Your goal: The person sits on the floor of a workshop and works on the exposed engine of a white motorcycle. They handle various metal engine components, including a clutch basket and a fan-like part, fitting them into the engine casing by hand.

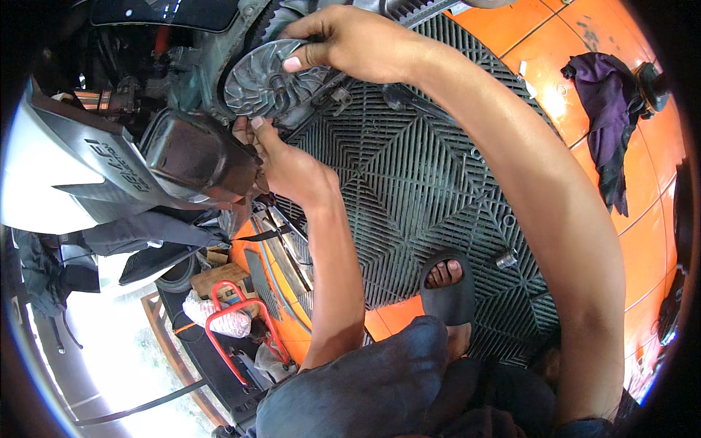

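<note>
A grey metal pulley face with curved fan fins (272,79) sits upright at the open side of a scooter's engine case (252,14). My right hand (339,45) reaches over from the right and is closed on its upper right rim, the thumb lying on the finned face. Part of a toothed black drive belt (272,25) shows behind the disc. Below, my left hand (288,164) has its thumb and fingers closed together at the disc's bottom edge. What those fingertips grip, if anything, is hidden. A dark, dirty cover (193,153) is just left of that hand.
The scooter's white and grey body panel (66,160) fills the left. Under me lies a ribbed black floor mat (409,175) with a socket (506,258) and small metal parts. A purple cloth (604,109) hangs at right. A red tubular frame (237,314) stands lower left.
</note>
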The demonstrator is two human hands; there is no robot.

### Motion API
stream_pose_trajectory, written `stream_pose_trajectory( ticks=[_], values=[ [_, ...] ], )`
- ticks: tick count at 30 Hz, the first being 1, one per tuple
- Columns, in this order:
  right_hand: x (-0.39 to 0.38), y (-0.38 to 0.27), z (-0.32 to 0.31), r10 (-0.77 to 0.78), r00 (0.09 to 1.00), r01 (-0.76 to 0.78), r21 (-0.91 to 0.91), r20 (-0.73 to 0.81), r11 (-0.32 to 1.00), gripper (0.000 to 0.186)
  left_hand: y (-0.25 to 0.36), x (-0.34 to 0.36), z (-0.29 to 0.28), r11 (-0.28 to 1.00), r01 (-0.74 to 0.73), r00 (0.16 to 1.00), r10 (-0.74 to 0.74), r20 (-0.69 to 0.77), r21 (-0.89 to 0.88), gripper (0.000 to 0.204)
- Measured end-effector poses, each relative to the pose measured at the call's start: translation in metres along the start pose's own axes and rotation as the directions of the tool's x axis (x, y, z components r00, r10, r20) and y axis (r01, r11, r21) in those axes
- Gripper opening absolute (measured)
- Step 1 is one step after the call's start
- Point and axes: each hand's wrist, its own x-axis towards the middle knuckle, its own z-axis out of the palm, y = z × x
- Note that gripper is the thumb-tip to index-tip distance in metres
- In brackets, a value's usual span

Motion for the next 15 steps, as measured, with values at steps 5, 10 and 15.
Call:
stream_pose_trajectory(
  ticks=[5,10,15],
  values=[
    [-0.0004,0.0034,-0.0046,0.008,0.999,-0.010,0.027,0.048,1.000,0.045,-0.0027,-0.0022,-0.0016,0.999,0.009,1.000,-0.009,-0.003,0.050,0.041],
    [-0.0036,-0.0012,0.0004,0.032,0.999,-0.032,0.021,0.002,0.999,0.045,0.0002,-0.0014,0.0000,1.000,-0.003,1.000,0.003,-0.015,0.015,0.039],
    [0.0005,-0.0017,-0.0053,0.010,1.000,-0.010,-0.025,0.027,1.000,0.045,-0.0047,0.0015,-0.0006,0.999,-0.020,0.999,0.022,-0.036,0.042,0.038]
  ],
)
